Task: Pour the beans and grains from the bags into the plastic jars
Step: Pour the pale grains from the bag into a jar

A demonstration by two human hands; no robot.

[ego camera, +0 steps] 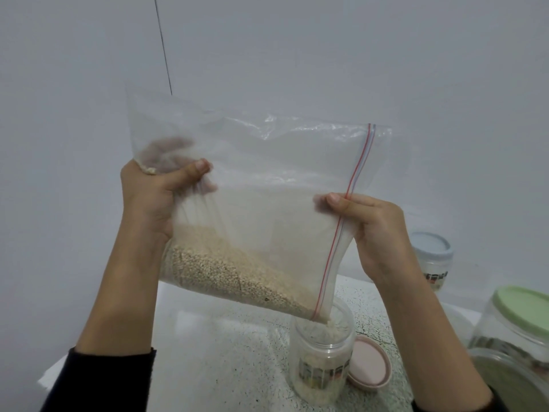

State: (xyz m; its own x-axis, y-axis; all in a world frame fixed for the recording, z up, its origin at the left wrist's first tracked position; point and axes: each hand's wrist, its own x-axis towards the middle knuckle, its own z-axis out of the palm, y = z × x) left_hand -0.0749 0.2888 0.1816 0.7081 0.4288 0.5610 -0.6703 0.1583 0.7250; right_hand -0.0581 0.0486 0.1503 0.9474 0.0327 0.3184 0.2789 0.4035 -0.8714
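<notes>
Both hands clamp the zip bag (261, 185), left hand (151, 197) bunching the raised closed end, right hand (374, 233) pinching the zip edge, so the grain (225, 272) slopes down-right toward the open jar (322, 355) under its low corner.

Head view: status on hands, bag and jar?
Left hand grips zip bag bottom corner; right hand pinches its zipper edge. Grain at bag mouth over open jar. Pink lid beside jar; nothing blocking.
</notes>
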